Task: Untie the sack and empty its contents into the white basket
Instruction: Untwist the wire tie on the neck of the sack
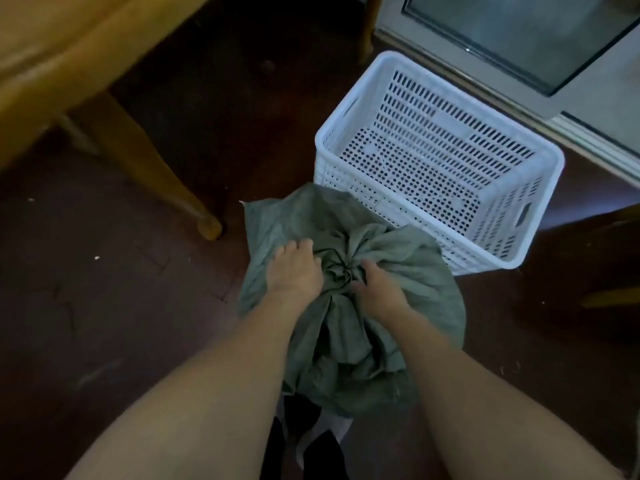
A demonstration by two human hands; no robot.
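Sack (349, 317) tied shut beside white basket (545, 202); gathered cloth gripped by left hand (294, 270), knot (341, 270) pinched by right hand (379, 289).

A home room: wooden table (52, 50), glass door (519, 36), dark floor (104, 306).

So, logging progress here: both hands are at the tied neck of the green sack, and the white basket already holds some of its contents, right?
No: the head view shows the white basket empty, its perforated floor bare. The left hand and right hand are indeed at the tied neck of the green sack.
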